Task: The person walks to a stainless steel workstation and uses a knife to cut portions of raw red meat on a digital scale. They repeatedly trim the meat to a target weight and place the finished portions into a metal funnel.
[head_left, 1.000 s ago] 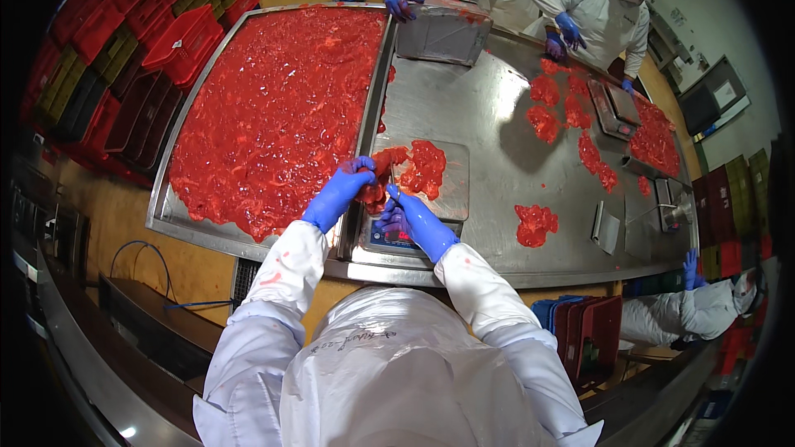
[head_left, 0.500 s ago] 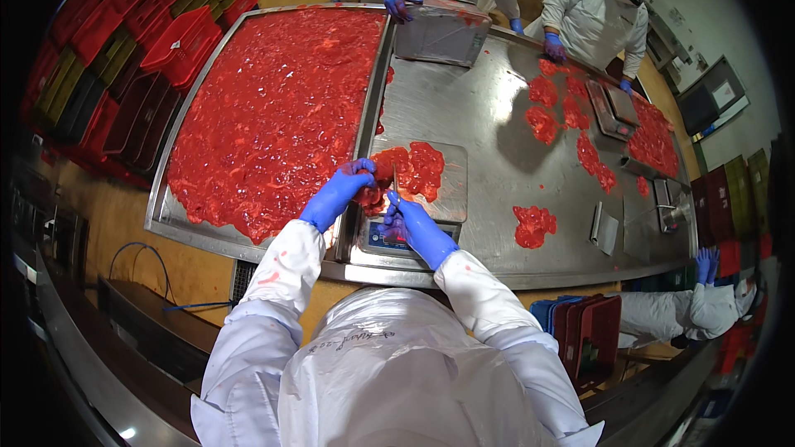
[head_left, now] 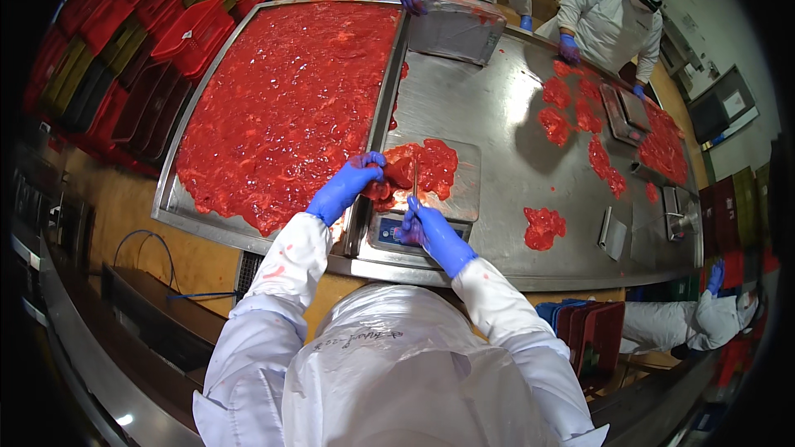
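My left hand (head_left: 346, 188), in a blue glove, is closed on the near edge of a piece of raw red meat (head_left: 398, 171). My right hand (head_left: 439, 233), gloved too, is closed round the handle of a knife (head_left: 416, 175), whose thin blade points away from me beside that piece. More red meat (head_left: 439, 167) lies on the steel plate of a scale (head_left: 465, 199) just beyond. The scale's blue panel (head_left: 391, 231) sits partly behind my right hand.
A steel tray heaped with red meat (head_left: 286, 108) fills the left, its raised rim (head_left: 391, 83) beside the scale. One meat clump (head_left: 543, 228) lies right on the table. A steel box (head_left: 457, 29) and co-workers (head_left: 614, 12) are across. Red crates (head_left: 195, 37) stack far left.
The whole view has shifted slightly, so the table sits farther right. My hands keep their holds on the meat and the knife. The lower-right co-worker's hands have moved.
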{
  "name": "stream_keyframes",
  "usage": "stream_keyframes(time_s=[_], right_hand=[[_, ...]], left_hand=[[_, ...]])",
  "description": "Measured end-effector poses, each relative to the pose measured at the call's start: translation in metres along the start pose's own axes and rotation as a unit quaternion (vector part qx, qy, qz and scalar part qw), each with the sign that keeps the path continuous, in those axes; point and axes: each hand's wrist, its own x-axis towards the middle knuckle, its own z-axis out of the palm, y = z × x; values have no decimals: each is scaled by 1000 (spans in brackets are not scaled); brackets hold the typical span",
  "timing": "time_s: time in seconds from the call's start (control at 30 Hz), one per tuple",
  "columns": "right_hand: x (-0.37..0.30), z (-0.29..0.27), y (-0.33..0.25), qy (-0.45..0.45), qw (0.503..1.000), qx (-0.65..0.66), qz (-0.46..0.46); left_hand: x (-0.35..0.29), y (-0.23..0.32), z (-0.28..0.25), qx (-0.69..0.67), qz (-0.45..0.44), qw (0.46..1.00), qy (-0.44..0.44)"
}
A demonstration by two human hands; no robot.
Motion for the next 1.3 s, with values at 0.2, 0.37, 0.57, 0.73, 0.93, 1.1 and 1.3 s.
stream_keyframes(time_s=[0.2, 0.37, 0.57, 0.73, 0.93, 1.1, 1.3], right_hand=[[-25, 24, -4, -91, 989, -82, 86], [15, 5, -7, -4, 1000, -21, 11], [-38, -12, 11, -64, 996, -59, 29], [-30, 20, 0, -133, 977, -147, 83], [-1, 4, 8, 1, 999, -52, -5], [-41, 20, 1, -65, 993, -80, 65], [16, 6, -9, 31, 999, -35, -26]], left_hand=[[1, 1, 3, -4, 16, 1000, 15], [8, 6, 13, -15, 2, 1000, -19], [8, -11, -4, 3, -2, 999, 43], [7, -8, -3, 7, -24, 999, 33], [12, -20, -1, -5, -8, 999, 43], [2, -15, 3, -18, -15, 997, 67], [3, -13, 7, 27, -32, 999, 13]])
